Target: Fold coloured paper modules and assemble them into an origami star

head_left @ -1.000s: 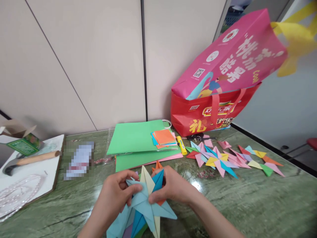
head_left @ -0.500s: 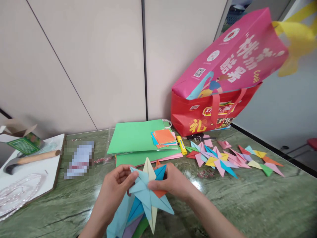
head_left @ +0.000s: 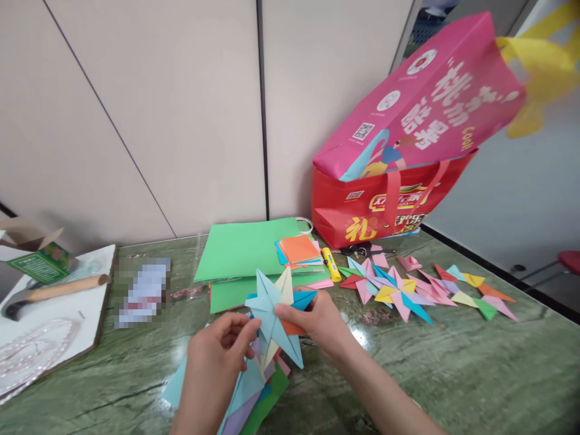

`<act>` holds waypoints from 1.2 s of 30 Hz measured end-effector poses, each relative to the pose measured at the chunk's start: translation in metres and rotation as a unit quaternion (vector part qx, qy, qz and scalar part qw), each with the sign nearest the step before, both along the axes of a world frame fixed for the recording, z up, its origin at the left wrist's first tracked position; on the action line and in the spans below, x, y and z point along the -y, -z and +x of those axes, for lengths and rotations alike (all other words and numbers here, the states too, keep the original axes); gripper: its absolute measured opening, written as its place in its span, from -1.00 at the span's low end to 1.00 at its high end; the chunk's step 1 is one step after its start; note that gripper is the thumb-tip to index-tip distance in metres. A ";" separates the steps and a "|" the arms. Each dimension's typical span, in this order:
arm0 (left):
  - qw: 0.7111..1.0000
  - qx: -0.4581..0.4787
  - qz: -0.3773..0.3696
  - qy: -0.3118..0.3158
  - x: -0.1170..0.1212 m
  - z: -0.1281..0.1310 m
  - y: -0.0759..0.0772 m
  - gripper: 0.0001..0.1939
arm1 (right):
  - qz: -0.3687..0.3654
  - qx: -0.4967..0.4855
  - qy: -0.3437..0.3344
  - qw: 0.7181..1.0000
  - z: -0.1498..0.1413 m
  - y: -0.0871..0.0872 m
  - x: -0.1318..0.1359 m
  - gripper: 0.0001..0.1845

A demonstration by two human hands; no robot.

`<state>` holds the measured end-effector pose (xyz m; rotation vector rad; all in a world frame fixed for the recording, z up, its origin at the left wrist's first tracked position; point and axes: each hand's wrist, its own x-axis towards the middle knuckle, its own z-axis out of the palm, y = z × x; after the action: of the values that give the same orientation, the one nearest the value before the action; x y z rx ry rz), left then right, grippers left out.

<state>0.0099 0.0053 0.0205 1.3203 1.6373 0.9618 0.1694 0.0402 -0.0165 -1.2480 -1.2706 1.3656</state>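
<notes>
My right hand (head_left: 324, 320) grips a folded paper star (head_left: 269, 308) by its right side, thumb on the front. The star has light blue, cream, blue and orange points and is held up above the table. At its lower left edge, my left hand (head_left: 220, 356) has thumb and index finger closed against the paper, the other fingers curled. Partly hidden below the hands lie sheets of coloured paper (head_left: 265, 408) in light blue, purple and green. More folded paper stars (head_left: 399, 295) rest on the table to the right.
Green paper sheets (head_left: 247, 248) lie behind the hands, with small orange-topped squares (head_left: 299, 249) and a yellow glue stick (head_left: 331, 264) on or beside them. A red bag (head_left: 344, 208) and pink bag (head_left: 408, 115) stand back right. A hammer-like tool (head_left: 63, 288) lies on a white board (head_left: 97, 308) at left.
The star has turned and risen slightly, and more of its light blue face points upward. My left hand has shifted along its edge. More of the papers beneath shows.
</notes>
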 end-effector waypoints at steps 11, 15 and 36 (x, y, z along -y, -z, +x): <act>0.998 0.048 -0.041 0.004 -0.006 0.002 0.001 -0.76 | 0.002 -0.064 0.013 0.998 -0.004 -0.002 0.001 -0.64; 0.998 0.041 -0.039 0.025 -0.006 0.001 0.004 -0.72 | 0.008 -0.058 0.008 0.998 -0.007 -0.002 0.002 -0.65; 0.999 0.024 -0.035 0.015 -0.007 0.003 0.004 -0.72 | 0.011 -0.006 0.008 1.000 -0.009 0.003 0.003 -0.63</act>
<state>0.0133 0.0120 0.0169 1.2619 1.5958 0.9039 0.1606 0.0370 -0.0191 -1.2291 -1.2623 1.3428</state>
